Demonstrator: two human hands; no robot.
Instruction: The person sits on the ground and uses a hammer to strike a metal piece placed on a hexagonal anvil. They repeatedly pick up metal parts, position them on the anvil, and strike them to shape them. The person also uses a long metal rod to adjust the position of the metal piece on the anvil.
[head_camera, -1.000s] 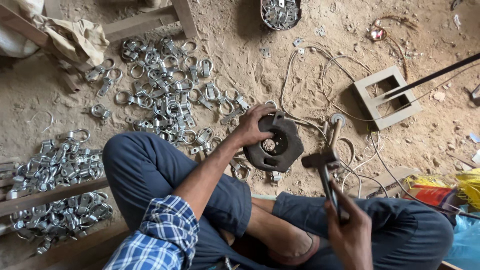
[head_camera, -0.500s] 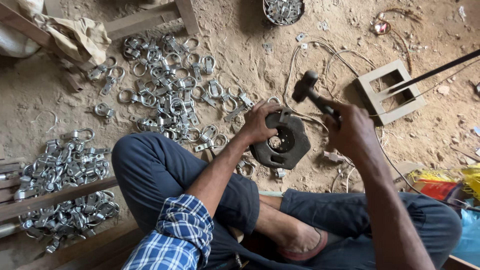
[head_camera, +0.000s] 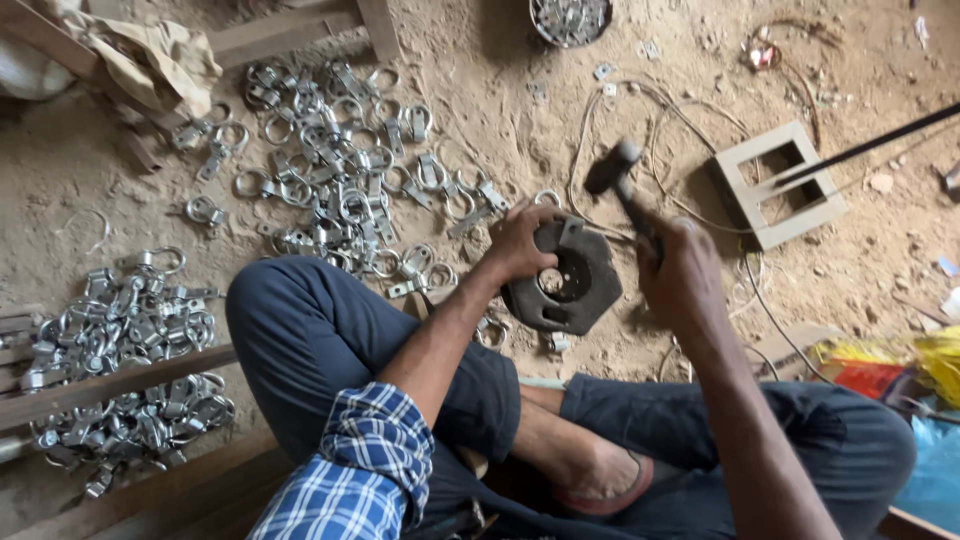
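1 head-worn camera looks steeply down from above the dark hexagonal block (head_camera: 565, 280), close, sandy floor (head_camera: 480, 120) beyond it.

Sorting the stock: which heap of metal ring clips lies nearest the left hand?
The middle heap, spread on the sand just beyond the knee, reaches almost to the left hand; the other heap lies far left by the planks.
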